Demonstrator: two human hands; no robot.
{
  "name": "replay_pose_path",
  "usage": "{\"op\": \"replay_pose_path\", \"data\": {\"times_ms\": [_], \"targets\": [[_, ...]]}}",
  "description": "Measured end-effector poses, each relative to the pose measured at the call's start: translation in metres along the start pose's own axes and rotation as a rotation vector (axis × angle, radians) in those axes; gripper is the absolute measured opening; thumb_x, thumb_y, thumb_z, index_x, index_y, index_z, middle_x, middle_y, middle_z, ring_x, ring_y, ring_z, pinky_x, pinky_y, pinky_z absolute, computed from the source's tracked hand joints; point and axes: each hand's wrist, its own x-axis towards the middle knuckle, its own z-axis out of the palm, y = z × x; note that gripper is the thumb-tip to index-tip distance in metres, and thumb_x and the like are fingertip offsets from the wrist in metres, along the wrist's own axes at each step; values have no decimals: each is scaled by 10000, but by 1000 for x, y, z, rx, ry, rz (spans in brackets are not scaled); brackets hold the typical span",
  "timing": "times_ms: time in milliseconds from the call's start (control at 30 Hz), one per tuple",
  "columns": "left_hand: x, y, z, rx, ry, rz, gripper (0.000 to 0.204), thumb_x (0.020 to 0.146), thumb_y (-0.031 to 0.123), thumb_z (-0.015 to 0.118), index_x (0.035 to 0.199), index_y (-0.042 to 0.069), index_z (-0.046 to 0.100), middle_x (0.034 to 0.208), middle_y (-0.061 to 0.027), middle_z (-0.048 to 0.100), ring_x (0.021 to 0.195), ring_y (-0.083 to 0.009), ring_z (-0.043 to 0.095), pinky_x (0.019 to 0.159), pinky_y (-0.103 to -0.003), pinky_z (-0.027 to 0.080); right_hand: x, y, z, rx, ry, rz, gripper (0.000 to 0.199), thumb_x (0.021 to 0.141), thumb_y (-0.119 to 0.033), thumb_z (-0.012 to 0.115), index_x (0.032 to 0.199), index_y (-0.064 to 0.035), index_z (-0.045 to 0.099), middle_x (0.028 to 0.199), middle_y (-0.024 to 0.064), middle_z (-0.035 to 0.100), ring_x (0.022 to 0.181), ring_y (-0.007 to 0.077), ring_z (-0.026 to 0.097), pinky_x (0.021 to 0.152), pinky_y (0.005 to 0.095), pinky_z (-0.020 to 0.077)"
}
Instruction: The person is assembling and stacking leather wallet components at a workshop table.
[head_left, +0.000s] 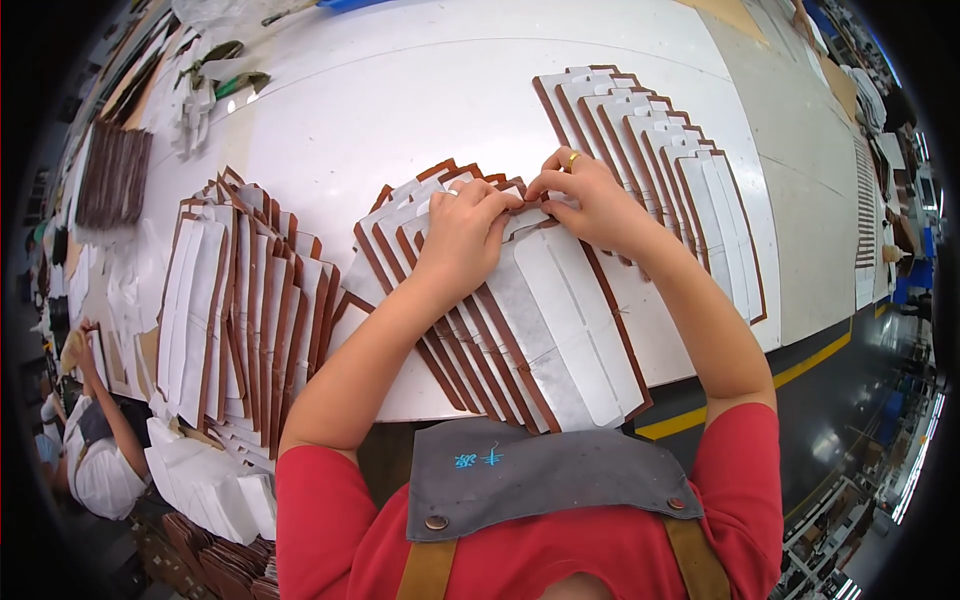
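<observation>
A fanned stack of white-backed panels with brown edges [430, 320] lies on the table in front of me. Its top panel [560, 310] is the nearest and rightmost one, with a pale strip running down its middle. At the far end of this panel, my left hand [465, 230] pinches the brown edge between thumb and fingers. Close beside it, my right hand [590, 200] is closed on the same edge, fingertips almost touching the left ones. The bit of edge between the fingers is mostly hidden.
Similar fanned panels stand at the left [245, 310] and right [660, 160] on the white table [400, 90]. A dark brown stack [115, 175] and crumpled plastic [200, 100] lie at the far left. Another person [100, 450] works at the left edge. White pieces [205, 480] sit below the left stack.
</observation>
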Motion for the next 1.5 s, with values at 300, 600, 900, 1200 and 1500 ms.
{"op": "replay_pose_path", "data": {"times_ms": [300, 600, 900, 1200, 1500], "targets": [[-1, -2, 1, 223, -8, 198, 256, 737, -10, 558, 967, 78, 629, 850, -31, 542, 791, -194, 508, 655, -322, 371, -20, 1, 24, -544, 300, -293, 147, 785, -96, 579, 915, -148, 626, 924, -10, 542, 864, 158, 507, 751, 300, 354], [-3, 1, 2, 231, -27, 189, 297, 735, -17, 535, 996, 90, 628, 852, -22, 521, 788, -191, 492, 670, -319, 366, -29, -3, 21, -83, 279, 38, 216, 803, -33, 572, 1011, -80, 609, 992, 93, 493, 841, 211, 490, 701, 305, 426], [-2, 2, 0, 266, -1, 217, 346, 697, -31, 528, 1005, 93, 628, 865, -30, 518, 784, -197, 491, 665, -323, 371, -30, -2, 25, -374, 340, -133, 202, 792, -38, 579, 985, -77, 622, 881, 64, 542, 750, 212, 512, 697, 314, 429], [-2, 3, 2, 315, 15, 231, 364, 690, -29, 528, 1017, 99, 627, 868, -27, 519, 789, -202, 505, 663, -323, 381, -29, -2, 28, -349, 327, -142, 257, 747, -6, 576, 980, -102, 628, 874, 19, 568, 814, 169, 516, 735, 305, 378], [-6, 8, 4, 359, 23, 230, 347, 681, -21, 528, 1000, 71, 629, 852, -48, 522, 766, -214, 505, 645, -318, 398, -23, -5, 8, 184, 374, 114, 170, 782, 3, 516, 918, -32, 610, 863, 73, 582, 793, 211, 551, 700, 333, 419]]}}
